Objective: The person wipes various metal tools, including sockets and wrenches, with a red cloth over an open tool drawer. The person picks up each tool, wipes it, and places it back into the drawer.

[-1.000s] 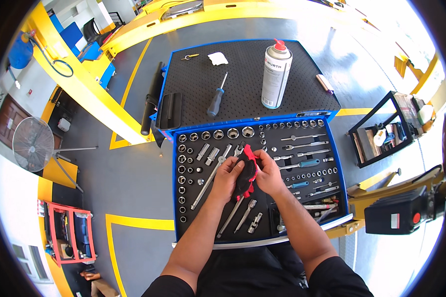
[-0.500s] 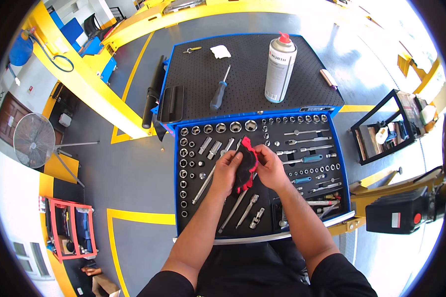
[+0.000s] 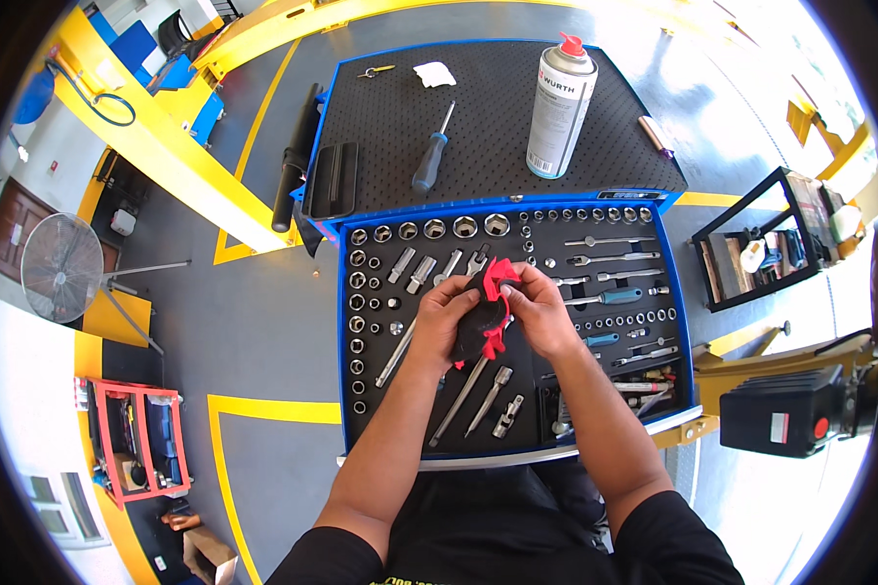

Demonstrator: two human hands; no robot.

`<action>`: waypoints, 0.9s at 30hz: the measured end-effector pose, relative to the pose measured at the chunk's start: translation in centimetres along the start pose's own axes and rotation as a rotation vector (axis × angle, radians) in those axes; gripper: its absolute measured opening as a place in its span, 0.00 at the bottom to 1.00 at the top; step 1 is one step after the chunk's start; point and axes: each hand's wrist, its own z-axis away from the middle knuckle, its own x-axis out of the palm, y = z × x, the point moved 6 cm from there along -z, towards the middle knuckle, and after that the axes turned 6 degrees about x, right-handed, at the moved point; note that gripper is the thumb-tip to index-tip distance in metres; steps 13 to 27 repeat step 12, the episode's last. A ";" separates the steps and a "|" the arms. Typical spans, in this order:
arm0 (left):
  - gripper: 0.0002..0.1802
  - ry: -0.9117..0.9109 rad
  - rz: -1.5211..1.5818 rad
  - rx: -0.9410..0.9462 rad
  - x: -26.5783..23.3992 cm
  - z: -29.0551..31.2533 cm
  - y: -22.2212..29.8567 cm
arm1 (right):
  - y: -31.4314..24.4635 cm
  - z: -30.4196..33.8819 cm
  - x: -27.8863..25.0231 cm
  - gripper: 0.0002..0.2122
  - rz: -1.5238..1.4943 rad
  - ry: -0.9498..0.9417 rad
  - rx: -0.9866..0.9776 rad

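Observation:
Over the open tool drawer I hold a bunched black-and-red fabric piece that looks like a work glove. My left hand is closed on its black side, thumb on top. The fingers of my right hand pinch its red edge near the upper end. Beneath lie chrome sockets in fitted foam, along with extension bars, a universal joint and a blue-handled ratchet. My hands cover part of the middle of the drawer.
On the cabinet's black mat stand a spray can with a red cap, a screwdriver, a white cloth and a small black tray. A pedestal fan and red tool cart are left; a black shelf cart is right.
The glove has been turned and spread a little, so more of its red part shows at the top. My right hand has shifted slightly up and right. The view has tilted slightly.

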 end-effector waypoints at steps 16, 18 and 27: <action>0.12 -0.049 -0.107 0.001 0.4 0.3 0.4 | 0.0 0.3 -1.0 0.06 0.240 0.013 -0.128; 0.12 -0.049 -0.107 0.001 0.4 0.3 0.4 | 0.0 0.3 -1.0 0.06 0.240 0.013 -0.128; 0.12 -0.049 -0.107 0.001 0.4 0.3 0.4 | 0.0 0.3 -1.0 0.06 0.240 0.013 -0.128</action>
